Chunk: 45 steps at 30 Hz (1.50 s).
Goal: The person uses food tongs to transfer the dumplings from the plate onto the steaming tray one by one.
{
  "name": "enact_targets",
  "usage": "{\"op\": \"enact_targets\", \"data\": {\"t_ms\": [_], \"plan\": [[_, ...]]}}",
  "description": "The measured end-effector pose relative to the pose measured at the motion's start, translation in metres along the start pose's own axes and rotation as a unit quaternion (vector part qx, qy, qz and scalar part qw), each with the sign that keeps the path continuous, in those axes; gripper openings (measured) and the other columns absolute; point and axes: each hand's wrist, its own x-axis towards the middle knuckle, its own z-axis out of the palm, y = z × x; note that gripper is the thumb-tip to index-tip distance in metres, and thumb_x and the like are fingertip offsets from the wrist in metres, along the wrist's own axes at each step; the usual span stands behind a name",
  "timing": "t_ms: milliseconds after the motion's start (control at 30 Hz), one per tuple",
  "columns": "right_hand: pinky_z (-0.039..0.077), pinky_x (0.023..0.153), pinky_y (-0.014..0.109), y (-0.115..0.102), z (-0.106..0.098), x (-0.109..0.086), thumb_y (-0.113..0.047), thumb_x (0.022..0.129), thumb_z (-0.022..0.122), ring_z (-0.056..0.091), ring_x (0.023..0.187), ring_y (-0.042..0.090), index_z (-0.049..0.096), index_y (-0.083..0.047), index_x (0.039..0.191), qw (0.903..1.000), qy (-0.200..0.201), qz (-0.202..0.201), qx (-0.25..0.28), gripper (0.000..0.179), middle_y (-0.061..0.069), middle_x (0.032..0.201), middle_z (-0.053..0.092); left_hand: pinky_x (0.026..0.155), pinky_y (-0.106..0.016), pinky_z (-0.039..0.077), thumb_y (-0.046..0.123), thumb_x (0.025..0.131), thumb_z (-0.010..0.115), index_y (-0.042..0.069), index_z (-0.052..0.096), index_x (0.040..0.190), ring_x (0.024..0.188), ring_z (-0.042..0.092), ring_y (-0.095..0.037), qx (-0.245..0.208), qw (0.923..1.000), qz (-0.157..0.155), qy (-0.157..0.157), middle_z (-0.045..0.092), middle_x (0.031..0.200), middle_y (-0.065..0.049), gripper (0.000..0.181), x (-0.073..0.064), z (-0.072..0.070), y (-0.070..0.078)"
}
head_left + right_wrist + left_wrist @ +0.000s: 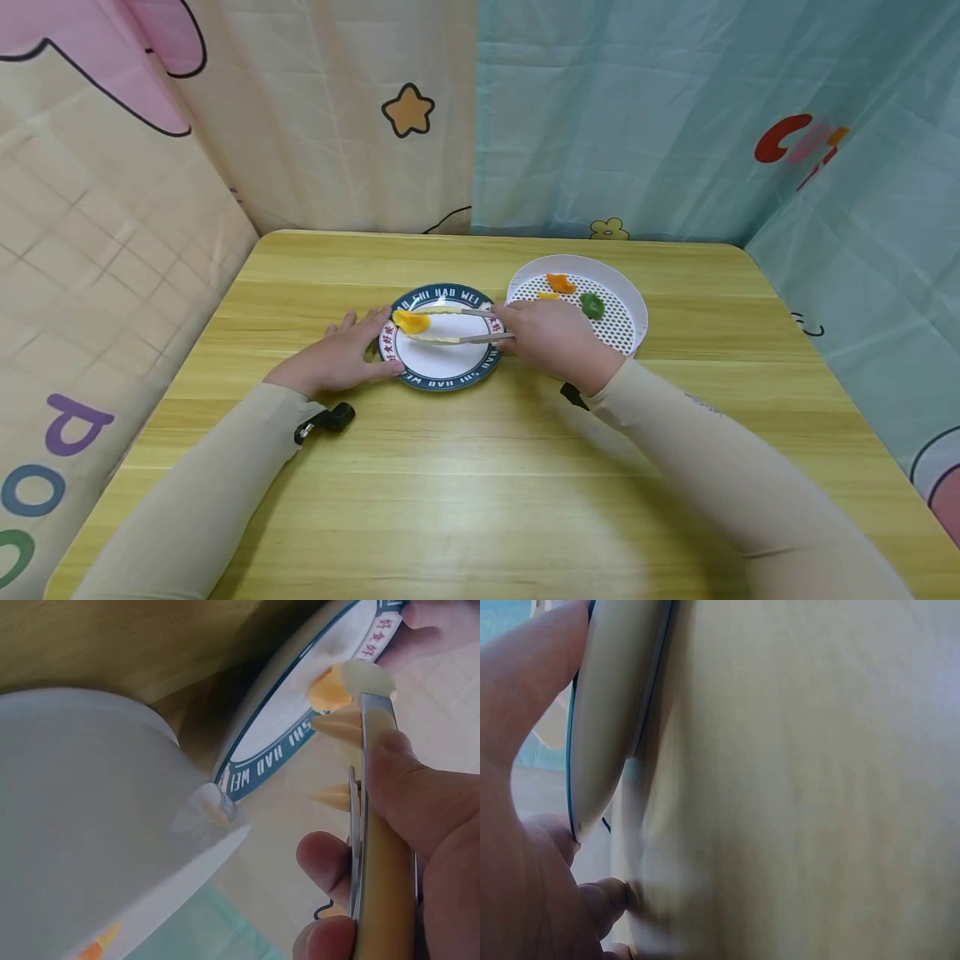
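My left hand (341,354) holds the left edge of a white plate (446,358) with a blue lettered rim, thumb and index finger spread along it. In the left wrist view the plate's pale underside (611,712) shows beside the thumb. My right hand (551,337) grips metal tongs (480,338) with pale yellowish tips, reaching across the plate from the right. The two arms of the tongs stand apart. A curved yellow piece (411,322) sits at the plate's left side, by the tips. In the right wrist view, a tong tip (367,679) overlaps the yellow piece (328,690).
Right of the plate stands a white round basket (637,321) with a perforated base, partly behind my right hand. In it lie an orange piece (561,283), a green piece (592,306) and a yellow piece (548,296). Printed curtains (600,108) surround the wooden table (450,483).
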Motion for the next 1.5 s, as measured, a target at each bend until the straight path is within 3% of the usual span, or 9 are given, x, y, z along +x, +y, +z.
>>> {"op": "enact_targets", "data": {"t_ms": [333, 633, 900, 1033, 1500], "plan": [[0.064, 0.086, 0.041, 0.0, 0.007, 0.008, -0.046, 0.099, 0.072, 0.074, 0.109, 0.023, 0.06, -0.019, 0.149, 1.0, 0.002, 0.005, 0.004, 0.058, 0.002, 0.137, 0.072, 0.125, -0.075, 0.001, 0.081, 0.091, 0.057, 0.019, 0.003, 0.171, 0.16, -0.002, -0.056, 0.004, 1.0, -0.007, -0.005, 0.008, 0.179, -0.011, 0.116, 0.0, -0.001, 0.001], [0.063, 0.088, 0.042, 0.002, 0.007, 0.014, -0.046, 0.1, 0.071, 0.072, 0.108, 0.022, 0.059, -0.019, 0.148, 0.9993, -0.021, 0.022, 0.021, 0.057, 0.002, 0.134, 0.073, 0.127, -0.073, 0.001, 0.082, 0.09, 0.057, 0.019, 0.005, 0.171, 0.16, -0.003, -0.055, 0.007, 0.9999, -0.012, -0.007, 0.009, 0.179, -0.011, 0.116, 0.0, -0.001, 0.002], [0.058, 0.103, 0.045, 0.007, 0.008, 0.024, -0.049, 0.099, 0.071, 0.066, 0.115, 0.023, 0.054, -0.022, 0.155, 0.994, -0.069, 0.053, 0.065, 0.064, 0.003, 0.142, 0.068, 0.127, -0.074, 0.001, 0.082, 0.09, 0.057, 0.018, 0.006, 0.171, 0.16, -0.002, -0.056, 0.008, 0.9999, -0.014, -0.005, 0.009, 0.179, -0.012, 0.116, -0.001, 0.0, 0.002], [0.057, 0.103, 0.046, 0.009, 0.008, 0.027, -0.048, 0.099, 0.072, 0.065, 0.113, 0.024, 0.055, -0.023, 0.155, 0.9919, -0.077, 0.064, 0.078, 0.064, 0.004, 0.14, 0.069, 0.126, -0.074, 0.002, 0.082, 0.09, 0.057, 0.017, 0.006, 0.171, 0.16, -0.002, -0.056, 0.01, 0.9999, -0.011, -0.003, 0.009, 0.179, -0.013, 0.116, -0.001, 0.0, 0.001], [0.059, 0.099, 0.048, 0.009, 0.008, 0.032, -0.049, 0.098, 0.071, 0.067, 0.11, 0.026, 0.058, -0.024, 0.148, 0.9945, -0.073, 0.057, 0.048, 0.057, 0.002, 0.135, 0.071, 0.127, -0.073, 0.002, 0.079, 0.092, 0.059, 0.018, 0.006, 0.171, 0.161, -0.002, -0.054, 0.006, 0.9999, -0.01, -0.001, 0.01, 0.179, -0.011, 0.113, -0.001, -0.001, 0.002]]}}
